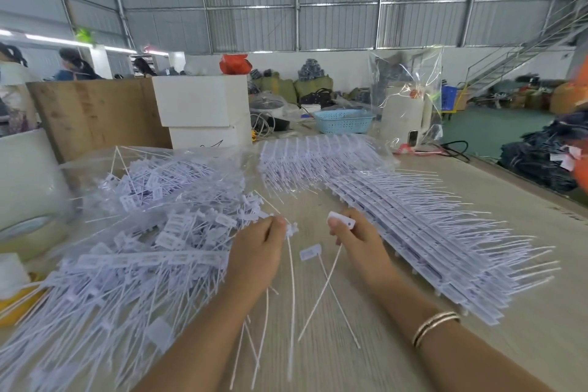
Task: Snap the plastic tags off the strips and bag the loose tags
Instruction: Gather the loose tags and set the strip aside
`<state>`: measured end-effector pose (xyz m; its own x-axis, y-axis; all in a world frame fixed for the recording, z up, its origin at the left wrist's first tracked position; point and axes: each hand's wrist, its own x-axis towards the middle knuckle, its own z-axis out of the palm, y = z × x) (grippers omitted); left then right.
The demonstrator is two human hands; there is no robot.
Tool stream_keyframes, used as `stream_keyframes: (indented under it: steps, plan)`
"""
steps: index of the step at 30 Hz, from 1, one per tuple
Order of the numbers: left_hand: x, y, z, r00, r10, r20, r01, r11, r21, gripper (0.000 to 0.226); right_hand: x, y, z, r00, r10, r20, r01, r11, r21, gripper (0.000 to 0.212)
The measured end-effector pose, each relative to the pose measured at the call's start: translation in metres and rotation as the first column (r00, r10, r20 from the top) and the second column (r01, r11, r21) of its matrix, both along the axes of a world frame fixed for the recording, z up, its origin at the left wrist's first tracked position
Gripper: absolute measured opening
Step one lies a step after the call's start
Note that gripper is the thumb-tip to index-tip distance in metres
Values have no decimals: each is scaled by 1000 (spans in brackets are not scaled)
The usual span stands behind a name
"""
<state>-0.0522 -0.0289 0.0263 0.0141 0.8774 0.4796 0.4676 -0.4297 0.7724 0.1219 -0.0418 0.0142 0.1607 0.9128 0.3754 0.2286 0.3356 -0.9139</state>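
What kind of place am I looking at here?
Most likely a factory or warehouse work floor. The walls and roof are corrugated metal on steel frames, a metal staircase climbs at the right, and the worktable holds heaps of loose plastic tags and stacked tag strips.

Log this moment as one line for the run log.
left hand: pinches strip piece | right hand: pinches tag | loose tags: piled left | strips: stacked right

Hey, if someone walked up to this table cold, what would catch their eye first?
Probably the big heap of loose tags spilling over the table's left side, and the neat stack of uncut strips fanned out on the right. Between them, the left hand and right hand each pinch a white tag, with a single tag lying on the table between them.
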Motion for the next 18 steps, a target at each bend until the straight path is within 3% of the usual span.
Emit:
stream_keyframes:
  steps: [6, 9, 11, 14, 18]
  plan:
    - [1, -6, 7, 997, 14, 80, -23, 993, 119, 27, -9, 10, -3, 934, -125, 335, 166, 982, -95, 20]
    - [1, -6, 5, 999, 20, 47, -25, 994, 103, 30, -9, 8, 0, 938, -143, 316, 183, 978, -100, 20]
    - [0, -5, 3, 1000, 18, 20, -20, 996, 87, 32, -10, 3, 3, 952, -155, 265, 158, 987, 8, 6]
    - [2, -6, 5, 998, -32, -47, 38, 991, 126, 36, -15, -7, 7, 963, -78, 259, 47, 991, 124, 13]
    - [7, -9, 3, 974, -111, -198, 152, 967, 206, 19, -25, -15, 8, 941, 79, 329, -98, 994, 40, 24]
